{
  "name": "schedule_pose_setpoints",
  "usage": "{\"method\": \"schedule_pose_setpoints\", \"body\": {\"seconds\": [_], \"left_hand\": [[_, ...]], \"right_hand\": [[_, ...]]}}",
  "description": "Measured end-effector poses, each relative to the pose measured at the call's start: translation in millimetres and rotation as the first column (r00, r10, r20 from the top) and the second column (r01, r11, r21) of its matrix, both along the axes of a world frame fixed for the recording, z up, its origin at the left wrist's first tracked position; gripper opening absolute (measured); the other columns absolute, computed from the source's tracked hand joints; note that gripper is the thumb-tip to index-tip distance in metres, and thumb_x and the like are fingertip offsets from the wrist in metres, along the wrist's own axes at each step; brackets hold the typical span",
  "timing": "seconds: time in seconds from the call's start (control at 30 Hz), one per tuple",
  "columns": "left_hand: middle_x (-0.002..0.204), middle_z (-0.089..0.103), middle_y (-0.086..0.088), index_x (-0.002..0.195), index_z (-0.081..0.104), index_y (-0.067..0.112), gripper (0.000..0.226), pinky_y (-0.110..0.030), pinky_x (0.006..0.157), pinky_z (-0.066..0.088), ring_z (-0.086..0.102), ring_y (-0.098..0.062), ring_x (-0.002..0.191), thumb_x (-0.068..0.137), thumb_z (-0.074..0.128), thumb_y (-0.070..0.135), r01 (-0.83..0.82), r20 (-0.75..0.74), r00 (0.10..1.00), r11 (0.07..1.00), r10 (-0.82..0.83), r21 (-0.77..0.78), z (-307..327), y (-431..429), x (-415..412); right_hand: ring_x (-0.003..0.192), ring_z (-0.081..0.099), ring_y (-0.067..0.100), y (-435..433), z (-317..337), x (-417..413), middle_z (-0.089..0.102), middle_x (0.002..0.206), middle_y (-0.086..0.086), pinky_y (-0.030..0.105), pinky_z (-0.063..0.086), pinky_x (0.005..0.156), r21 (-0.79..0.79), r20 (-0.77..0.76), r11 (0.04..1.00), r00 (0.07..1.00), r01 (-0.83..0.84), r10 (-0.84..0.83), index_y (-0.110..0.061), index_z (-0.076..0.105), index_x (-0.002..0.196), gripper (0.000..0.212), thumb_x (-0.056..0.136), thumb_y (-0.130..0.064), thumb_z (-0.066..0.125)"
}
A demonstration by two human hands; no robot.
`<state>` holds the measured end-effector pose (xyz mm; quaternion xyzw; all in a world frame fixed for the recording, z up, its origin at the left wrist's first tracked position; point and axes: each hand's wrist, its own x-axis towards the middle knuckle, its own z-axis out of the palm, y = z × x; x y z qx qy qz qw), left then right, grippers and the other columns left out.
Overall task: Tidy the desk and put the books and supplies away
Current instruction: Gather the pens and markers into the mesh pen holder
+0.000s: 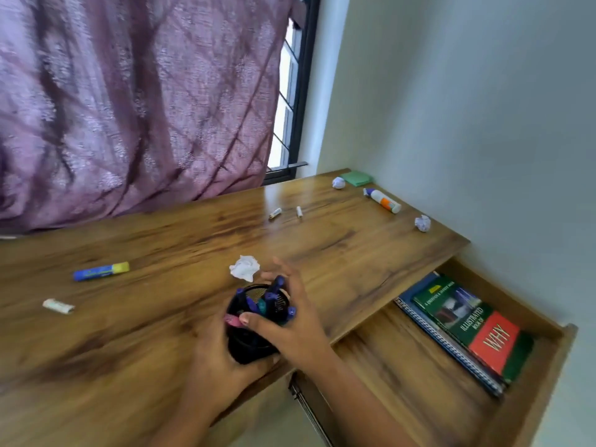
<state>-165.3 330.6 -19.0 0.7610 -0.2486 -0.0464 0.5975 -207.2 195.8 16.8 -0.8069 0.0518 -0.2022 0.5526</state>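
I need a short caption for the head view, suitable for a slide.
Both hands, left hand and right hand, hold a black pen cup over the desk beside an open drawer of books.

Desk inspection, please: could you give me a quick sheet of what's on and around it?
Surface: wooden desk, drawer open.
Job's things: books stacked in drawer; black pen holder with pens; glue stick; glue bottle lying flat; green sticky notes.
Clutter: crumpled paper balls; small white items.
Grippers: left hand grips holder; right hand on its pens.
Cables: nothing seen.
Surroundings: purple curtain, window, wall.
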Motion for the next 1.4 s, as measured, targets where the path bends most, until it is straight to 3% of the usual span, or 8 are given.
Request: {"method": "schedule_pose_setpoints", "body": {"seconds": [0.2,0.37,0.7,0.8,0.93,1.1,1.23,1.4], "left_hand": [[0.116,0.066,0.012,0.128,0.051,0.027,0.09,-0.039,0.089,0.054,0.064,-0.006,0.106,0.048,0.091,0.017,-0.166,-0.024,0.986,0.986,0.166,0.019,-1,-4,-53],[0.113,0.063,0.026,0.122,0.046,0.05,0.085,-0.025,0.086,0.052,0.06,0.008,0.102,0.051,0.086,0.027,-0.389,-0.002,0.921,0.918,0.391,0.076,11,52,-85],[0.11,0.066,0.022,0.125,0.048,0.04,0.082,-0.025,0.081,0.054,0.062,0.005,0.099,0.055,0.086,0.02,-0.65,-0.032,0.758,0.758,0.652,0.043,10,159,-142],[0.11,0.067,0.02,0.126,0.047,0.039,0.084,-0.026,0.082,0.054,0.063,0.002,0.1,0.056,0.085,0.014,-0.663,-0.034,0.748,0.748,0.663,0.02,6,175,-153],[0.11,0.066,0.021,0.127,0.045,0.042,0.087,-0.029,0.082,0.055,0.063,0.001,0.101,0.055,0.085,0.016,-0.649,-0.029,0.76,0.761,0.649,0.003,3,187,-162],[0.111,0.066,0.018,0.125,0.042,0.047,0.087,-0.026,0.075,0.057,0.063,-0.003,0.103,0.057,0.082,0.01,-0.541,-0.058,0.84,0.84,0.539,-0.039,8,186,-166],[0.132,0.052,0.018,0.137,0.031,0.043,0.096,-0.023,0.101,0.04,0.045,0.005,0.125,0.056,0.083,0.037,-0.41,-0.079,0.91,0.912,0.407,-0.014,5,177,-162],[0.132,0.05,0.02,0.131,0.029,0.052,0.095,-0.016,0.097,0.032,0.045,0.006,0.124,0.052,0.081,0.044,-0.241,-0.138,0.961,0.971,0.239,0.004,-4,137,-158]], "right_hand": [[0.118,0.053,0.001,-7,1,-32,0.049,0.124,-0.032,0.015,0.039,0.099,-0.016,0.065,0.971,0.969,-0.24,0.24,-0.028,0.03,0.143,0.095,0.066,-0.027,0.086],[0.116,0.053,-0.005,44,8,-35,0.055,0.12,-0.03,0.008,0.038,0.096,-0.019,0.004,0.841,0.841,-0.541,0.542,-0.045,0.023,0.142,0.103,0.06,-0.039,0.084],[0.132,0.038,-0.004,157,8,-44,0.04,0.142,-0.017,0.016,0.03,0.11,-0.05,-0.057,0.638,0.64,-0.769,0.767,-0.056,0.008,0.14,0.116,0.05,-0.065,0.081],[0.135,0.036,0.002,174,3,-55,0.035,0.148,-0.016,0.034,0.031,0.115,-0.032,-0.07,0.623,0.624,-0.781,0.778,-0.06,-0.004,0.14,0.128,0.05,-0.056,0.086],[0.123,0.052,0.002,185,-1,-70,0.053,0.133,-0.017,0.032,0.04,0.108,-0.02,-0.082,0.656,0.655,-0.755,0.751,-0.055,-0.011,0.142,0.135,0.054,-0.04,0.09],[0.106,0.059,-0.007,180,4,-85,0.064,0.114,-0.021,0.005,0.04,0.09,-0.04,-0.078,0.76,0.76,-0.649,0.645,-0.049,-0.01,0.143,0.136,0.058,-0.018,0.091],[0.104,0.056,-0.015,150,-1,-98,0.062,0.111,-0.026,0.002,0.039,0.088,-0.052,-0.073,0.891,0.892,-0.451,0.447,-0.05,-0.008,0.143,0.133,0.058,-0.019,0.09],[0.109,0.053,-0.013,96,-6,-125,0.057,0.119,-0.025,-0.001,0.034,0.087,-0.041,-0.15,0.964,0.955,-0.264,0.255,-0.048,-0.009,0.144,0.134,0.057,-0.027,0.091]]}}
